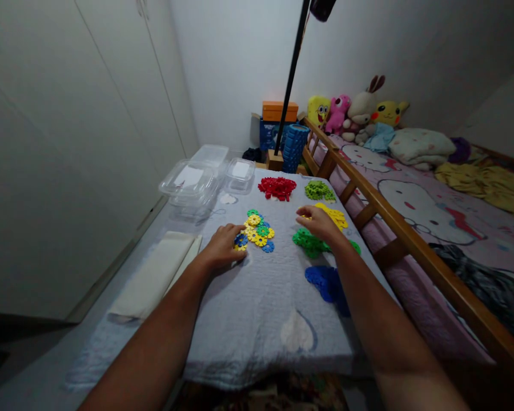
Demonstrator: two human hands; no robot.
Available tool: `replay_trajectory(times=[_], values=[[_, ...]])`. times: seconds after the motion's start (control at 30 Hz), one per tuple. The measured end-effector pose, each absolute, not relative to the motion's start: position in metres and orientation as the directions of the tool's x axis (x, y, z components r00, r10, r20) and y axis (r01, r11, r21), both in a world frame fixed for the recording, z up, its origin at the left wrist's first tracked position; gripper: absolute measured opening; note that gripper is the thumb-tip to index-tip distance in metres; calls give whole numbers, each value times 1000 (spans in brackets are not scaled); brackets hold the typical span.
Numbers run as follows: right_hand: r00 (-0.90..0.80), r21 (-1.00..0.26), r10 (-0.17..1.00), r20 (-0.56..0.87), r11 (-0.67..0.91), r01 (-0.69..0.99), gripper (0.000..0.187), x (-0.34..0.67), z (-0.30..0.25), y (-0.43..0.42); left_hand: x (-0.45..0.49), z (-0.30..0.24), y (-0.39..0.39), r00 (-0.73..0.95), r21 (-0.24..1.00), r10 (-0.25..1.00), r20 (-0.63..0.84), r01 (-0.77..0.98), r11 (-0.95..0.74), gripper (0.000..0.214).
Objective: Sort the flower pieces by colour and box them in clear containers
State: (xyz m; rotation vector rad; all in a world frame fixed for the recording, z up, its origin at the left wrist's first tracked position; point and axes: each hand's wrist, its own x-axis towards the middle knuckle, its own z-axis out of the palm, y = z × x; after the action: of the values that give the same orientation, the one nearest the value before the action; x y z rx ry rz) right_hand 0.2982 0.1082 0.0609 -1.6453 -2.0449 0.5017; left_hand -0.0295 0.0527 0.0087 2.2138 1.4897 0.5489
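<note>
A table covered with a pale blue cloth [265, 308] carries piles of plastic gear-shaped discs sorted by colour. My left hand [223, 246] rests at the left edge of a small mixed pile [257, 231] of yellow, green and blue discs, its fingers curled onto a blue disc. My right hand [319, 222] hovers between the yellow pile [336, 216] and the dark green pile [308, 241], fingers bent and pinched together; what they hold is hidden. A red pile [277, 187], a light green pile [319, 190] and a blue pile [323, 279] lie around.
Clear plastic containers [192, 181] and lids stand at the table's far left. A folded cream cloth [158, 274] lies off the left side. A wooden bed rail [402, 234] runs along the right, with plush toys [355, 111] beyond. A black pole [290, 80] rises behind the table.
</note>
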Motion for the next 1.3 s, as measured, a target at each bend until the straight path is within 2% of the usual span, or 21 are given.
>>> replay_trajectory(times=[0.07,0.13,0.2,0.3,0.5,0.83,1.03,1.13,1.3], values=[[-305,-485,947,102,315,816,25,265,56,92,-31,9,52,342,542,936,86,772,-332,68],[-364,-393,927,90,369,843,24,235,48,80,-32,9,52,336,546,938,83,772,-325,67],[-346,-295,935,74,352,888,23,211,39,73,-33,7,53,334,554,939,89,766,-325,64],[-265,-227,960,89,279,933,29,189,26,71,-34,4,56,340,566,935,99,753,-334,61],[-188,-236,977,99,207,950,28,181,17,71,-34,0,58,342,582,930,132,733,-352,54],[-172,-315,974,149,212,925,31,192,30,70,-31,-2,58,320,559,936,147,754,-346,49],[-171,-300,974,146,209,931,26,260,56,69,-28,-1,57,292,552,946,141,770,-320,48],[-111,-285,981,161,154,946,26,306,58,63,-25,0,57,281,544,949,140,779,-311,47],[5,-334,984,177,55,941,27,357,47,51,-23,-1,58,277,544,950,145,779,-311,46]])
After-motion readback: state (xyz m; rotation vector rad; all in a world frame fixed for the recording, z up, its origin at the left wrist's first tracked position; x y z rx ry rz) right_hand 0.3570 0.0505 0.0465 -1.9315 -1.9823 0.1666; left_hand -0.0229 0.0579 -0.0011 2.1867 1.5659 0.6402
